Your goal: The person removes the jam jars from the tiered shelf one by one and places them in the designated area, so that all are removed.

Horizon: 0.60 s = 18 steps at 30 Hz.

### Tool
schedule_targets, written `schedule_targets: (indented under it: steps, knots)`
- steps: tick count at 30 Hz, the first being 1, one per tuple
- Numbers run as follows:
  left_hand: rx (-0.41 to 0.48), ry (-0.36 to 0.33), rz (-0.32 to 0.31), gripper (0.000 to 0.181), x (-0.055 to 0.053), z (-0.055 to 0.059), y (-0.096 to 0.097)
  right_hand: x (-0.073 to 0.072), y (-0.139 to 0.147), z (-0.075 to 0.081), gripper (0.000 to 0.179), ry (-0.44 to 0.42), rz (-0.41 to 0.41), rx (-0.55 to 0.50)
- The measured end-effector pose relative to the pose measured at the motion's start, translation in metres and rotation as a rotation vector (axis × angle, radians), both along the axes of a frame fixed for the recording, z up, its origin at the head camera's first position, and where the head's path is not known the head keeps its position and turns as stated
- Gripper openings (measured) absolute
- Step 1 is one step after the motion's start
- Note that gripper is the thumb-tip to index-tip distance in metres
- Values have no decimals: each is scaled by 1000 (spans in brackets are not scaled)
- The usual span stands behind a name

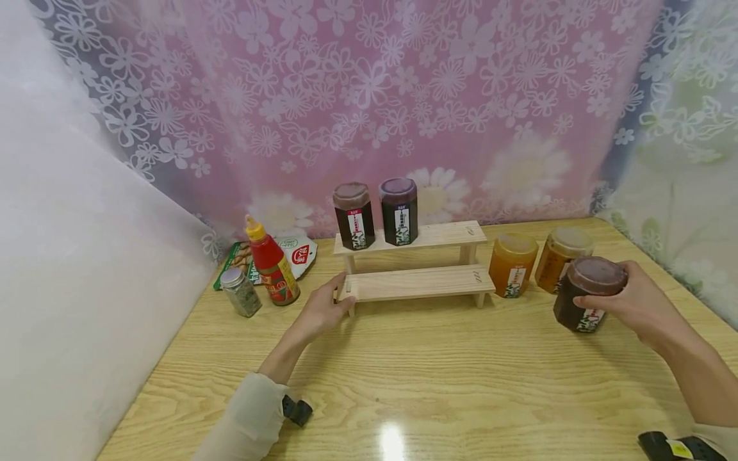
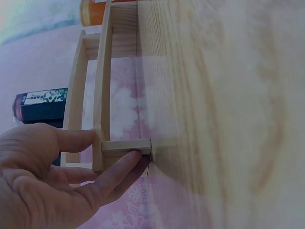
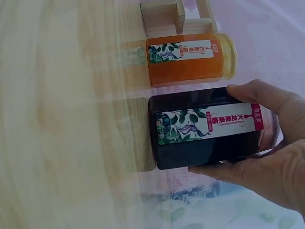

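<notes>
In the head view, my right hand [image 1: 637, 304] grips a dark jam jar [image 1: 583, 301] near its lid, thumb on one side and fingers on the other. The right wrist view shows the jar's white and pink label [image 3: 209, 125]; whether its base touches the table I cannot tell. My left hand [image 1: 323, 310] holds the left end of the lower board of a two-step wooden rack [image 1: 421, 283]. In the left wrist view its thumb lies against the board [image 2: 99, 119] and fingertips touch the leg [image 2: 125, 147]. Two dark jars [image 1: 354, 221] stand on the upper step.
Right of the rack stand an orange jar [image 1: 512, 266] and an amber jar [image 1: 562, 256], close to the held jar. At left are a red sauce bottle [image 1: 273, 269], a small shaker jar [image 1: 241, 293] and flat packets [image 1: 300, 253]. A flowered curtain [image 1: 369, 115] hangs behind the table [image 1: 403, 371].
</notes>
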<state>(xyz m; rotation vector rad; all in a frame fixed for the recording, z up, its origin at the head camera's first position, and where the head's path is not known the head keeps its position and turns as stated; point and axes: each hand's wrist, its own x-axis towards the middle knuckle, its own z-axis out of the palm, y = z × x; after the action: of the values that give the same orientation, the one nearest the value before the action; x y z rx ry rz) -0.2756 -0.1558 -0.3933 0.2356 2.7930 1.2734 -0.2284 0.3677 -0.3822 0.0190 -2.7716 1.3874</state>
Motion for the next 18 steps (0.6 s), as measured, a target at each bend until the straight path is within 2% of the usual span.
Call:
schedule_targets:
  steps: [9, 13, 18]
  knots:
    - [1, 16, 0, 66, 1, 1, 0, 3, 2, 5, 85, -11, 42, 3]
    - [-17, 17, 0, 66, 0, -1, 0, 4, 1, 9, 75, 34, 66, -1]
    - [-22, 25, -2, 66, 0, -1, 0, 8, -3, 21, 82, 63, 28, -1]
